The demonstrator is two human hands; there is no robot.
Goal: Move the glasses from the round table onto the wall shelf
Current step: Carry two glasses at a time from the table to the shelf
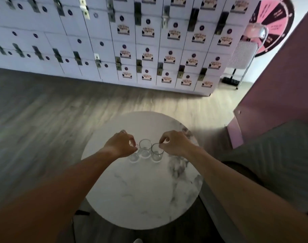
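Note:
Three clear glasses stand side by side on the round white marble table (142, 195). My left hand (120, 143) pinches the rim of the left glass (134, 156), which it partly hides. The middle glass (145, 149) stands free between my hands. My right hand (176, 142) pinches the rim of the right glass (156, 154). All three glasses rest upright on the tabletop. No wall shelf is in view.
A wall of white lockers (132, 41) stands beyond the wooden floor (44, 116). A pink panel (281, 76) and a grey seat cushion (272, 155) are at the right. A pink and black wheel (272, 23) and a stand sit at the back right.

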